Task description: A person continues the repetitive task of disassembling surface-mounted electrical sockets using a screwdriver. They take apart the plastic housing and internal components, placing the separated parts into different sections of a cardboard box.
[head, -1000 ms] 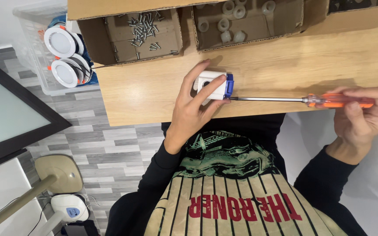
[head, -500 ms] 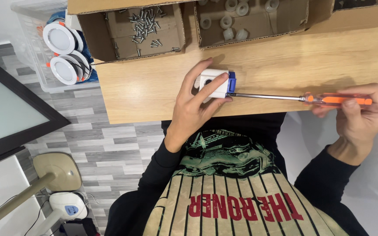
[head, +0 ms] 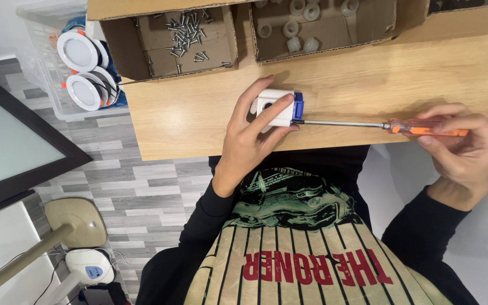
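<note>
Left hand: grip closed around a small white plastic block with a blue end piece, pressed against the wooden worktop near its front edge; right hand: grip curled shut about the orange handle of a screwdriver, whose metal shaft runs level across the worktop and meets the blue end. Beyond, at the worktop's far side: cardboard box of loose screws, and beside it a cardboard box of small white plastic parts. Off the worktop, far left: clear bin holding round white light fittings.
</note>
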